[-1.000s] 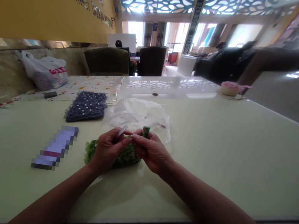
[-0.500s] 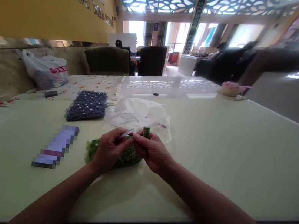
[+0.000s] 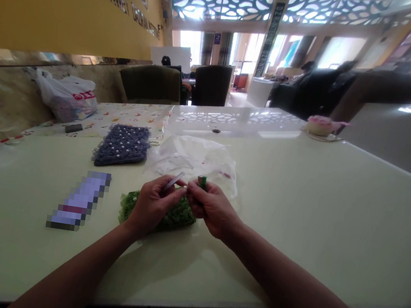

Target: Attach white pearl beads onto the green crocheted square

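Note:
My left hand [image 3: 152, 202] is closed on a thin pale stick [image 3: 173, 182] that points up and to the right. My right hand [image 3: 216, 209] is wrapped round a green lighter [image 3: 202, 182], whose metal top sticks up above the fingers. The fingertips of both hands nearly meet, with a tiny white spot between them, perhaps a bead, too small to make out. Under the hands lies a green ruffled bag [image 3: 176, 219] with white beads, partly hidden by the left hand.
A crumpled clear plastic bag [image 3: 193, 155] lies just beyond the hands. To the left are a blue-grey beaded bag [image 3: 124, 146] and a blurred-out phone [image 3: 80, 199]. A white carrier bag [image 3: 69, 97] stands by the wall. A pink-topped pot [image 3: 320, 126] sits far right on the table.
The view has shifted slightly, so everything sits a little to the right. The lighter's top has tipped slightly. Both hands keep their holds and stay close together over the green bag.

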A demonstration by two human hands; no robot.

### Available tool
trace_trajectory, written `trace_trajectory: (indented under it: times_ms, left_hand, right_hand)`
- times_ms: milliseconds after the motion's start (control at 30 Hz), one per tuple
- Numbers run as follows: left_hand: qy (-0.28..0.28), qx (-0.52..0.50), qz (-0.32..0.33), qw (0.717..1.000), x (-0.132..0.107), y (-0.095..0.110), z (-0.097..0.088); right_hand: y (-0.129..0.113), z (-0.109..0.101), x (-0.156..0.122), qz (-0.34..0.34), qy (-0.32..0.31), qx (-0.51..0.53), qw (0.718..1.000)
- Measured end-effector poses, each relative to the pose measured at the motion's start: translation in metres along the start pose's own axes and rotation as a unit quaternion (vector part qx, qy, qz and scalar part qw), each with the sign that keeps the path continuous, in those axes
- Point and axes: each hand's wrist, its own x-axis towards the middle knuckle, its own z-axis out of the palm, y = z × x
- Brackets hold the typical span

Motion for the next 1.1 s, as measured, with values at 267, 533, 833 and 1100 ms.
trace_trajectory:
  times_ms: [267,533,833,1100]
  left_hand:
    - [0.012,0.125,-0.012,0.992,0.005,-0.007,-0.005]
    - [0.02,0.199,0.049,0.979,0.005,-0.009,-0.005]
    - [0.009,0.225,0.057,0.973,0.005,-0.006,-0.005]
    - [0.002,0.23,0.063,0.971,0.006,-0.006,-0.005]
  right_hand:
    - [-0.021,-0.005,-0.007,-0.209,0.057,-0.261,0.941]
    - [-0.017,-0.009,0.001,-0.147,0.07,-0.271,0.949]
    - [-0.015,-0.008,0.002,-0.111,0.058,-0.2,0.972]
    - [-0.015,-0.006,0.0,-0.102,0.05,-0.201,0.973]
